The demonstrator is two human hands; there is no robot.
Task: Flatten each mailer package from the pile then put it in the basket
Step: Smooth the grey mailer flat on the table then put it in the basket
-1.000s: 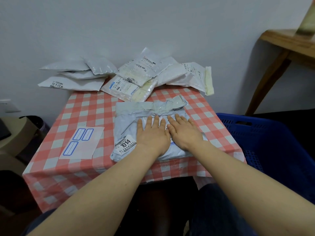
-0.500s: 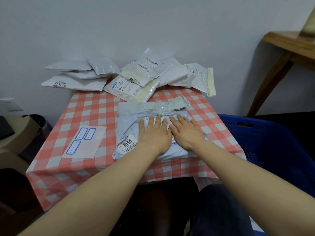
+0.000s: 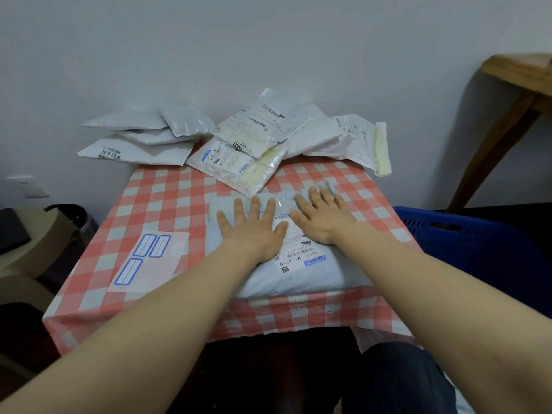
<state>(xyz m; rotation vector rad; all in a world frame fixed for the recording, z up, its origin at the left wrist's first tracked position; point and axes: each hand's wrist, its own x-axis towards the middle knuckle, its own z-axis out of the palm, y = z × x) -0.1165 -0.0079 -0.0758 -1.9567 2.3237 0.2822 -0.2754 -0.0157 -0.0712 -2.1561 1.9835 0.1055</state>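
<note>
Both my hands lie flat, fingers spread, gripping nothing: left hand (image 3: 254,231) and right hand (image 3: 324,218) press the grey mailer (image 3: 298,273) on the bench (image 3: 167,198) (blue basket (image 3: 478,249) just right); the pile (image 3: 239,141) sits behind

Both arms stretched forward, bare forearms, palms down. Left hand (image 3: 252,227) flat, fingers spread, thumb out to the right. Right hand (image 3: 324,216) flat beside it, slightly further forward, fingers splayed and angled left. Hands close together, not touching. No grip, nothing held.
</note>
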